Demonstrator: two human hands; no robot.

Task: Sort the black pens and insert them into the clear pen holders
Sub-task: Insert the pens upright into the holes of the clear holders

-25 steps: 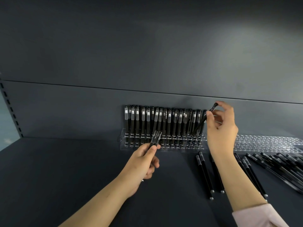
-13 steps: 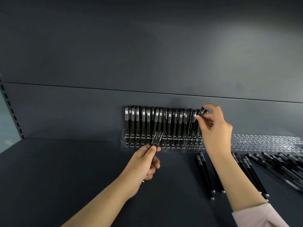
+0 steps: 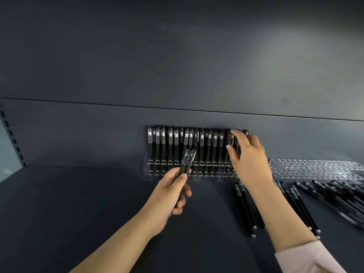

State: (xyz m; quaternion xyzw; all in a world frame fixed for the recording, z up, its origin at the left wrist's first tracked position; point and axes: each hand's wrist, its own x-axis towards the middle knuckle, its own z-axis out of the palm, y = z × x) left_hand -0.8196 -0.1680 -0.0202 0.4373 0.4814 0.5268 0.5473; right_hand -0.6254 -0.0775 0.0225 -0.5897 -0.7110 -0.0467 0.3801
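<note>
One more pen (image 3: pixel 234 142) now upright in holder (image 3: pixel 145 164), right hand (image 3: pixel 248 154) still pinching it; left hand (image 3: pixel 171 192) grips approx two spare pens (image 3: pixel 188 160).

A dark grey shelf surface (image 3: pixel 78 203) is seen below a matching back panel (image 3: pixel 177 56), crossed by a horizontal seam. A slotted upright (image 3: pixel 11 138) is set at the left edge.

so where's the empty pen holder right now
In the head view, the empty clear holder sits far right against the back wall, behind the loose pens.
</note>
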